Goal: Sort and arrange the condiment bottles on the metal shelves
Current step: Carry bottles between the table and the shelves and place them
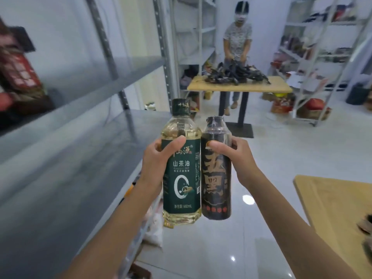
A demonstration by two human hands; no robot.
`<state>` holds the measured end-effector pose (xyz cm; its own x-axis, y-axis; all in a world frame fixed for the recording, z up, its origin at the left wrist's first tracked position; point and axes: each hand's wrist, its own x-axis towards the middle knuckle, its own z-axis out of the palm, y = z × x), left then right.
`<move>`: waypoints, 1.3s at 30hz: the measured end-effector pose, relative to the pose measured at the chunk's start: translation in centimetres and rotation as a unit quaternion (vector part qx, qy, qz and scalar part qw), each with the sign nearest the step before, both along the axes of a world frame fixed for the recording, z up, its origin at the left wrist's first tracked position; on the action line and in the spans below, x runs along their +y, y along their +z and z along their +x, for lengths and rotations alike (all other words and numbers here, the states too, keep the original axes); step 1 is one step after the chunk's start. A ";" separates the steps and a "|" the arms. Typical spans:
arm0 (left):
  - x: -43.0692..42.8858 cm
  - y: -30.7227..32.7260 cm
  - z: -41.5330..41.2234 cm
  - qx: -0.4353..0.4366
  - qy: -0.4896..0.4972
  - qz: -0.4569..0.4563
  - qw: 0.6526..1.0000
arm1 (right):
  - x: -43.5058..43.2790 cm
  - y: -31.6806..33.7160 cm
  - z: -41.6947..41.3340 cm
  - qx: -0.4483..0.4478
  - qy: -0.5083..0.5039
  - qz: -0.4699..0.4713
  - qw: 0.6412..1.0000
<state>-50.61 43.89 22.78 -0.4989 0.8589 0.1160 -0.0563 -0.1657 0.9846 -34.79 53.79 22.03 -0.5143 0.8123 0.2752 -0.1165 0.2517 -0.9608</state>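
Note:
My left hand (156, 158) grips a clear bottle of yellow oil (181, 178) with a dark green label and dark cap. My right hand (235, 158) grips a dark bottle (216, 178) with a black label and gold characters. Both bottles are upright, side by side and touching, held in the air in front of me. The grey metal shelves (84, 137) run along my left; the nearest shelf board is bare at the bottles' level.
Red packages (18, 77) sit on the upper left shelf. Another person (237, 41) stands at a wooden table (239, 87) piled with dark items. More metal shelves (322, 57) line the far right. A wooden tabletop (338, 208) juts in at the right. Bags lie under the left shelf.

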 end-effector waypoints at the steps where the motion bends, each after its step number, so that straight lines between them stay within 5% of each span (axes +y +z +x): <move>1: 0.4 0.3 -0.9 0.000 0.013 0.003 1.000 | 0.8 0.4 -1.2 0.003 0.012 0.004 1.000; 12: 8.6 3.9 -8.1 0.079 0.155 0.064 0.983 | 13.4 4.3 -11.4 0.024 0.148 0.067 0.986; 20: 14.5 10.0 -13.3 0.164 0.330 0.119 0.922 | 21.7 11.6 -21.4 0.055 0.269 0.144 0.951; 27: 13.1 15.2 -16.0 0.193 0.494 0.156 0.833 | 20.6 17.3 -30.2 0.117 0.358 0.181 0.908; 33: 10.4 17.9 -17.5 0.135 0.560 0.161 0.802 | 17.2 20.6 -34.5 0.181 0.394 0.195 0.880; 39: 7.7 19.2 -18.3 0.216 0.592 0.178 0.755 | 14.4 21.6 -37.6 0.217 0.412 0.192 0.864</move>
